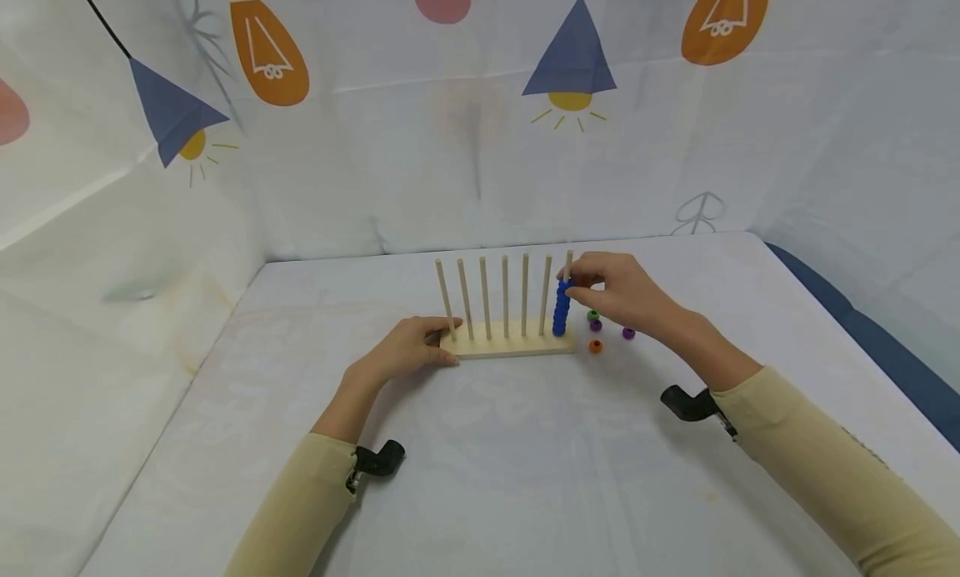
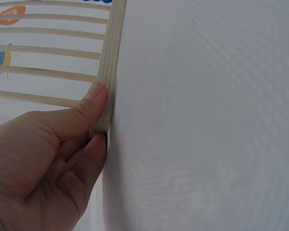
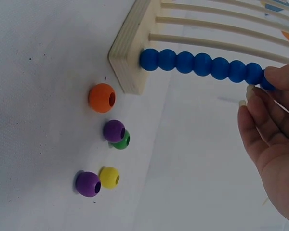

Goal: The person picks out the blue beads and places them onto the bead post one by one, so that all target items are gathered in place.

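Observation:
A wooden peg rack (image 1: 517,350) with several upright pegs stands on the white table. My left hand (image 1: 405,345) grips the left end of its base; in the left wrist view the thumb (image 2: 97,90) presses on the base by the last peg. On the rightmost peg sits a stack of blue beads (image 3: 202,64). My right hand (image 1: 622,292) is at the top of this peg, pinching the uppermost blue bead (image 3: 268,85) between thumb and fingers. That bead is partly hidden by the thumb. The other pegs carry no beads.
Right of the rack lie loose beads: an orange bead (image 3: 102,98), a purple bead (image 3: 113,131) against a green bead (image 3: 122,140), and another purple bead (image 3: 87,184) beside a yellow bead (image 3: 109,177). A patterned white cloth (image 1: 420,160) hangs behind the table.

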Motion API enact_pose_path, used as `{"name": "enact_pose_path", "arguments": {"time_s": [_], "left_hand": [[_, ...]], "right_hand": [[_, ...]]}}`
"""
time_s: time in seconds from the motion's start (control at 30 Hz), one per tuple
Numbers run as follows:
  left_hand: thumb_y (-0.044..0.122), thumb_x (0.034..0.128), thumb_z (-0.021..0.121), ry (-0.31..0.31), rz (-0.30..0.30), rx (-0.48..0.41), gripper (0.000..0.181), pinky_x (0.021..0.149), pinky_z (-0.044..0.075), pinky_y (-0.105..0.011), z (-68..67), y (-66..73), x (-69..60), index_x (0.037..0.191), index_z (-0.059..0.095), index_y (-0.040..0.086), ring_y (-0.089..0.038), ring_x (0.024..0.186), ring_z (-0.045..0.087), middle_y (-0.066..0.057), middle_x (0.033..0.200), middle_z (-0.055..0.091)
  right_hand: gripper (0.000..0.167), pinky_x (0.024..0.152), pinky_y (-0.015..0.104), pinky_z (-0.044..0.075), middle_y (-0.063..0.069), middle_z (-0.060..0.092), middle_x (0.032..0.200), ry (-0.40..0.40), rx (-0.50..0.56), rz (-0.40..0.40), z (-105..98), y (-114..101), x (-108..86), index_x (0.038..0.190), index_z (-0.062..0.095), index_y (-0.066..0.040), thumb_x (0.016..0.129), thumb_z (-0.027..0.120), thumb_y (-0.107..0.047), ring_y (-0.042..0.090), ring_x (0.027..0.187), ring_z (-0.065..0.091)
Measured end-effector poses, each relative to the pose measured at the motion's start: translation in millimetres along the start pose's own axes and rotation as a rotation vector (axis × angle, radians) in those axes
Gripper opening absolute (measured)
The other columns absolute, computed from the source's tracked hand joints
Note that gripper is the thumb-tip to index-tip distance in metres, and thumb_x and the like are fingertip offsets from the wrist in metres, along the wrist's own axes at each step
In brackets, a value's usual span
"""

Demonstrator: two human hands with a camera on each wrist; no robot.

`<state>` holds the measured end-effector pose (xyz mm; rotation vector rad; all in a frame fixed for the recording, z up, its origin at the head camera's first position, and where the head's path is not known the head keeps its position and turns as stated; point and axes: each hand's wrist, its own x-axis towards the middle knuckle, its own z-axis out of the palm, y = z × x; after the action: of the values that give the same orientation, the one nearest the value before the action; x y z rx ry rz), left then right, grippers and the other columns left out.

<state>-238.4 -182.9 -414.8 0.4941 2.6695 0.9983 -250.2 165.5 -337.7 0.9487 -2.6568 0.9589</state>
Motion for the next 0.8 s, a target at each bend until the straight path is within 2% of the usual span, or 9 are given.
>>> {"name": "enact_pose_path", "arguments": {"time_s": [0.37,0.57,0.67,0.8], "left_hand": [[0.027,0.0860,0.078,-0.020,-0.006,-0.027,0.067,0.117,0.038,-0.041,1.2,0.1,-0.3,0.146,0.051,0.017,-0.019,0.147,0.037,0.006,0.152,0.049],[0.026,0.0865,0.078,-0.025,-0.002,-0.042,0.066,0.116,0.039,-0.041,-0.3,3.6,-3.2,0.146,0.051,0.016,-0.019,0.146,0.038,0.006,0.153,0.048],[0.026,0.0866,0.078,-0.025,0.000,-0.036,0.066,0.117,0.039,-0.041,-0.9,3.7,-2.9,0.146,0.051,0.018,-0.018,0.146,0.038,0.005,0.153,0.048],[0.026,0.0868,0.078,-0.024,-0.001,-0.038,0.065,0.117,0.038,-0.042,-1.1,3.2,-2.5,0.146,0.051,0.018,-0.019,0.146,0.038,0.004,0.154,0.047]], "right_hand": [[0.020,0.086,0.040,0.058,0.006,0.072,0.102,0.014,0.033,0.010,1,1,-4.0,0.112,0.071,-0.006,0.092,0.068,-0.007,0.018,0.089,0.066],[0.024,0.088,0.043,0.057,0.008,0.071,0.105,0.009,0.014,0.033,-1,3,-7.7,0.117,0.070,-0.006,0.094,0.065,-0.009,0.020,0.091,0.065],[0.027,0.090,0.047,0.056,0.010,0.070,0.113,-0.013,-0.001,0.083,-2,8,-10.9,0.122,0.068,-0.007,0.096,0.062,-0.011,0.024,0.099,0.065],[0.034,0.101,0.054,0.050,0.013,0.064,0.131,-0.063,-0.055,0.147,0,15,-15.2,0.132,0.062,-0.009,0.099,0.060,-0.016,0.032,0.119,0.060]]}}
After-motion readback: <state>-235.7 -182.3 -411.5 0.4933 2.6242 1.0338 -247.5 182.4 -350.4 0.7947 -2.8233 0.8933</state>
